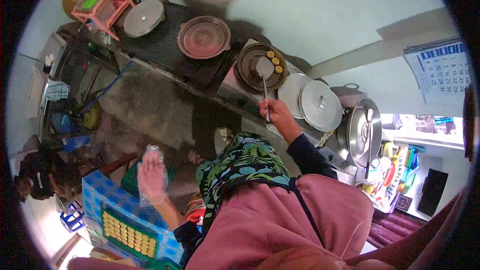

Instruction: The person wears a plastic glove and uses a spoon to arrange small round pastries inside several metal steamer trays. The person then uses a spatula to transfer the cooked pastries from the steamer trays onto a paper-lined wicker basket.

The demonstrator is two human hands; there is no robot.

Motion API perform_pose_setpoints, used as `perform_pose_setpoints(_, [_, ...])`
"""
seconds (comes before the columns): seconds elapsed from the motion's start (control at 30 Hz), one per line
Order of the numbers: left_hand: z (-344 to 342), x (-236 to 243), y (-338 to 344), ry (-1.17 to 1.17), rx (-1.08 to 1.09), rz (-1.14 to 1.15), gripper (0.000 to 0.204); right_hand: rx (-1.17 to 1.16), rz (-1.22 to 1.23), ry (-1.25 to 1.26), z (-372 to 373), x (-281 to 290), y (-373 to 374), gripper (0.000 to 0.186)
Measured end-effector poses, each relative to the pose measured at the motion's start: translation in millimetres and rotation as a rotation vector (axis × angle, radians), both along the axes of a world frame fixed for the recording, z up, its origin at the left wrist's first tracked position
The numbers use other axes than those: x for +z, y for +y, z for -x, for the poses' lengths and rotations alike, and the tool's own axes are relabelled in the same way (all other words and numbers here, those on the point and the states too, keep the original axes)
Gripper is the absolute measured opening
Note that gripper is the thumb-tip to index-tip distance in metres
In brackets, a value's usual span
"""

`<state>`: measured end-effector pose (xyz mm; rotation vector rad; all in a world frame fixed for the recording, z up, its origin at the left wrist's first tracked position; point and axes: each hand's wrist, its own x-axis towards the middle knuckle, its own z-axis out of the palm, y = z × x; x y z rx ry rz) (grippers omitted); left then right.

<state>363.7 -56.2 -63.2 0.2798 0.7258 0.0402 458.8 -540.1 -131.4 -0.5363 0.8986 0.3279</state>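
Observation:
My right hand [278, 115] is closed around the handle of a spatula [265, 67]. Its flat, pale blade lies in a round, dark frying pan [244, 74] on the counter ahead of me. Beside the blade, along the pan's right side, sit three small golden-brown rounds [275, 62]. A clear plastic glove covers my left hand [152, 176], which is raised at the left with fingers stretched out and nothing in it. Below that hand, several rows of pale yellow rounds [129, 233] lie on a green tray over a blue checked tablecloth [97, 190].
Left of the pan stand a reddish-brown round pan [204, 37] and a lidded pot [144, 18]. To its right come pale round lids [321, 105] and a large metal basin [364, 132]. A pink rack [105, 10] stands far left; a calendar [440, 70] hangs on the right wall.

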Motion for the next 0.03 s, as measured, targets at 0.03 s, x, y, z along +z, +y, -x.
perform_pose_setpoints(0.03, [-3.0,4.3,2.4,0.001,-0.004,-0.015,0.048,-0.004,-0.015,0.001,-0.9,-3.8,2.7,0.015])
